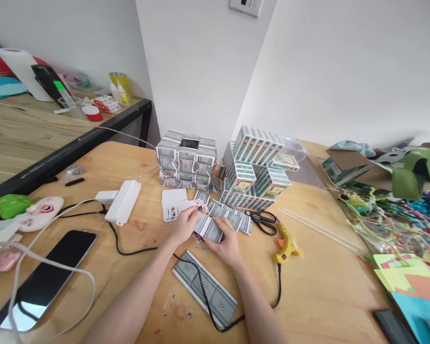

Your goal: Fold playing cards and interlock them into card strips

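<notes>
My left hand (185, 224) pinches the left end of a folded strip of playing cards (212, 230), its grey patterned backs facing up. My right hand (228, 240) grips the same strip from the right, thumb below and fingers over the top. Under and behind the strip lie more patterned cards (244, 222). White-faced loose cards (173, 198) are spread just beyond my left hand. A long flat strip of joined cards (206, 289) rests nearer to me, between my forearms, with a black cable across it. Behind stands a box-like structure built of folded cards (187, 162), with a square opening on top.
Stacked card boxes (252, 165) stand at the back right. Black scissors (263, 221) and a yellow glue gun (285, 246) lie right of my hands. A white power strip (126, 203) and a phone (46, 282) are at left, with cables around. Craft materials (397, 229) cover the right edge.
</notes>
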### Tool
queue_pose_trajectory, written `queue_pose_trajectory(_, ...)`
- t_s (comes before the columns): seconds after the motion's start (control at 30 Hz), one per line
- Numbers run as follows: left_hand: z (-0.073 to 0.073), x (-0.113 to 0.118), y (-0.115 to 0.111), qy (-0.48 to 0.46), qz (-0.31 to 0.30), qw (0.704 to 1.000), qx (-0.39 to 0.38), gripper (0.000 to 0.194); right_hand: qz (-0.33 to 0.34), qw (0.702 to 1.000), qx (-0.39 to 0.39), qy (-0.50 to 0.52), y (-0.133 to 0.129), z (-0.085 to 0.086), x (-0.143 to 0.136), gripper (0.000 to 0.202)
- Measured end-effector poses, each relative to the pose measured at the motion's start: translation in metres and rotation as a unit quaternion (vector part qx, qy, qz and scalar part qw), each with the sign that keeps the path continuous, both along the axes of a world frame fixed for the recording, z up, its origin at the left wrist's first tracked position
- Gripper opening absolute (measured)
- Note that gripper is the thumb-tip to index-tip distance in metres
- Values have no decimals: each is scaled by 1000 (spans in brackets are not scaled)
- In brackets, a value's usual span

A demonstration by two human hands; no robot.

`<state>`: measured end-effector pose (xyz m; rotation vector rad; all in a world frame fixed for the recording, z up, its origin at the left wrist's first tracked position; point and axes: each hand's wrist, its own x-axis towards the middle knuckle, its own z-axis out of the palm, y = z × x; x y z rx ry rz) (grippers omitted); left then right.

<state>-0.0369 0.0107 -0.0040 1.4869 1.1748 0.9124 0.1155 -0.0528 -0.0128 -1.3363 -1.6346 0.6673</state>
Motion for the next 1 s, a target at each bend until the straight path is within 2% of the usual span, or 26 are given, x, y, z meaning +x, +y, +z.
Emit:
queue_pose_trajectory(0.1,1,-1,0,-17,-5,999,26,31,-3,1000,9,7,0,1,-2,53)
queue_pose_trajectory(0.17,0,-5,1,-11,28,998,48,36,-26,1000,14,9,0,2,-3,53)
queue_pose_trajectory(0.27,-2,-14,2,75,87,990,81,39,-98,995,26,14,1,0,-3,51)
queue_pose_trajectory(0.33,-1,-17,1,162,96,972,139,32,-147,988,39,15,3,-2,-1,50)
queue_pose_trajectory(0.4,1,-16,-2,244,75,943,211,26,-191,980,51,13,4,-4,3,49)
queue_pose_trajectory(0.47,3,-12,-7,316,43,913,254,29,-224,973,53,14,5,-5,6,48)
queue_pose_trajectory(0.53,3,-6,-12,375,26,889,261,41,-243,969,48,17,6,-5,8,46)
queue_pose_trajectory(0.63,-1,-2,-15,415,19,874,251,48,-248,968,40,22,6,-6,9,46)
queue_pose_trajectory(0.77,-8,-2,-12,400,34,881,251,45,-245,969,36,27,5,-6,8,46)
queue_pose_trajectory(0.9,-12,-4,-7,337,52,912,229,45,-242,969,40,29,6,-8,9,46)
queue_pose_trajectory(1.0,-12,-6,-4,269,54,940,201,38,-240,970,41,27,6,-9,10,46)
